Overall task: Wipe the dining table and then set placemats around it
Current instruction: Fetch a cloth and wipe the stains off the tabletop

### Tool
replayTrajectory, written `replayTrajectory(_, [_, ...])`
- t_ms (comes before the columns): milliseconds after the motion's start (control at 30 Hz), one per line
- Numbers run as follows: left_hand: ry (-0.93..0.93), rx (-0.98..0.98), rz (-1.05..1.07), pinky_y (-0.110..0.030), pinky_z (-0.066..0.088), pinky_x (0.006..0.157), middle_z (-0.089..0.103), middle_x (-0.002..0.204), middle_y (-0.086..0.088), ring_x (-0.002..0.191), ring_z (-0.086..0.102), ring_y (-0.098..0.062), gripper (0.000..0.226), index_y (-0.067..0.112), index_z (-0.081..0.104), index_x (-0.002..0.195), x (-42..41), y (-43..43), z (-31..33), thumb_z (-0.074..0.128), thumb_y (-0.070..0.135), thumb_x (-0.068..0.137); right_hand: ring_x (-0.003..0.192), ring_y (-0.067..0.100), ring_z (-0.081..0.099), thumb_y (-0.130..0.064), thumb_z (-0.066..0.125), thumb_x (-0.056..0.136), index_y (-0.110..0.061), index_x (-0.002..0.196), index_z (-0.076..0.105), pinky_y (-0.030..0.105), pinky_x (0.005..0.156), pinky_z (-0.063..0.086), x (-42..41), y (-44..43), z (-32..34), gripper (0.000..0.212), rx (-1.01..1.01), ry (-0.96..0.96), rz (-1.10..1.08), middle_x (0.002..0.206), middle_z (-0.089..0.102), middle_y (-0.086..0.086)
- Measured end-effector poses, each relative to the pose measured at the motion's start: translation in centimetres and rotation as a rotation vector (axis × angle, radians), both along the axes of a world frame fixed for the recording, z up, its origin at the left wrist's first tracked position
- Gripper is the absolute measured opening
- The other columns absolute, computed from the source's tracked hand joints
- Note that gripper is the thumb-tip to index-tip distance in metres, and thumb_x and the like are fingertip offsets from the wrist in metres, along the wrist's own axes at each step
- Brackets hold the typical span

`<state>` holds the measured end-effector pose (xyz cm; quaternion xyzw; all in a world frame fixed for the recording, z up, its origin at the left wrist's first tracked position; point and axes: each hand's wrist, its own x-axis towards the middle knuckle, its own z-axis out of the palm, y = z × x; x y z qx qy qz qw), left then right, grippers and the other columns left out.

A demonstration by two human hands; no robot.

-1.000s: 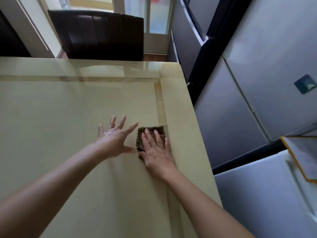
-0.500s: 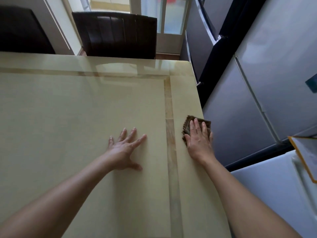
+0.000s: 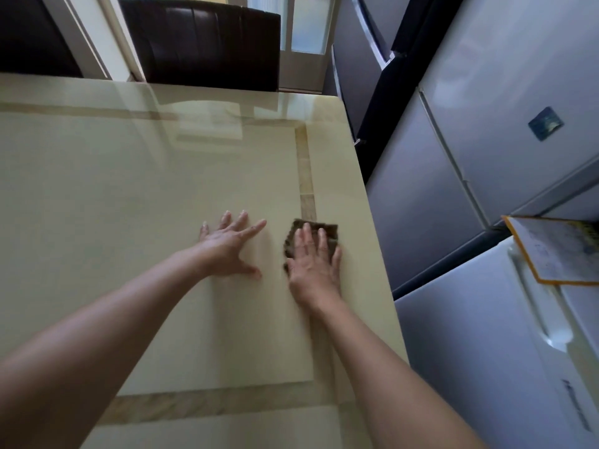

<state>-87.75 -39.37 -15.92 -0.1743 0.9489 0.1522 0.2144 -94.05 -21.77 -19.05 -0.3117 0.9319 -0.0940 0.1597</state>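
— Pressing or gripping; how does the right hand [image 3: 312,267] lie?
— Pressing; fingers straight and close together, palm down on the dark brown cloth [image 3: 325,229]; no curl and no pinch that I can see, though the hand's outline is a little blurred.
— And where is the cloth?
— On the dining table [image 3: 129,189], across the tan inlay strip [image 3: 308,202] near the right edge; its near part is hidden under the palm, so only the far edge and left side show; the weave is too soft to make out.
— The left hand [image 3: 230,251]?
— Fingers spread wide, flat on the tabletop just beside the cloth but apart from it; it holds nothing.
— Anything else?
— A dark chair [image 3: 201,43] at the far end, its seat hidden by the table; grey refrigerators [image 3: 486,124] on the right, one bearing a blue magnet [image 3: 545,123]; an orange-edged flat sheet [image 3: 551,254] on a white appliance [image 3: 470,351], cut off by the frame; whether it is a placemat I cannot tell.
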Motion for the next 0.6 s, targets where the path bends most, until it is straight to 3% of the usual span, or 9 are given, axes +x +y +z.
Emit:
replayTrajectory(167, [0.042,0.031,-0.082,-0.051,-0.005,0.115,-0.021,0.156,0.006,0.141,-0.024,-0.016,0.122,0.043,-0.024,0.14,5.0,1.6,0.4,0.068,0.068,0.064,0.142,0.017,-0.025,-0.039,0.025,0.1,-0.023,0.151,-0.006,0.043,0.104,-0.028,7.5,0.7,-0.3,0.062,-0.013,-0.037,0.228,0.154,-0.023,-0.012])
replayTrajectory(300, [-0.054,0.062,-0.115,-0.05,-0.006,0.114,-0.031,0.151,0.008,0.137,-0.03,-0.016,0.131,0.042,-0.036,0.13,9.8,3.5,-0.8,0.07,0.07,0.059,0.143,0.014,-0.021,-0.041,0.025,0.1,-0.025,0.151,-0.004,0.041,0.108,-0.024,7.8,3.4,-0.1,0.061,0.05,0.002,0.303,0.156,-0.017,-0.012])
replayTrajectory(467, [-0.093,0.013,-0.153,-0.056,-0.008,0.112,-0.041,0.137,0.007,0.139,-0.03,-0.024,0.131,0.035,-0.032,0.132,11.1,4.6,-1.5,0.069,0.072,0.057,0.145,0.016,-0.017,-0.037,0.026,0.1,-0.025,0.151,-0.003,0.043,0.113,-0.014,3.2,8.1,0.3,0.06,0.056,0.002,0.05,0.158,-0.015,-0.009])
replayTrajectory(600, [-0.103,0.009,-0.152,-0.058,-0.008,0.112,-0.036,0.146,0.006,0.14,-0.029,-0.024,0.129,0.04,-0.022,0.142,10.9,4.6,-1.4,0.069,0.073,0.057,0.146,0.019,-0.012,-0.038,0.023,0.101,-0.022,0.152,0.0,0.046,0.115,-0.01,2.5,12.5,-0.1,0.059,0.044,0.061,-0.158,0.159,-0.01,-0.006])
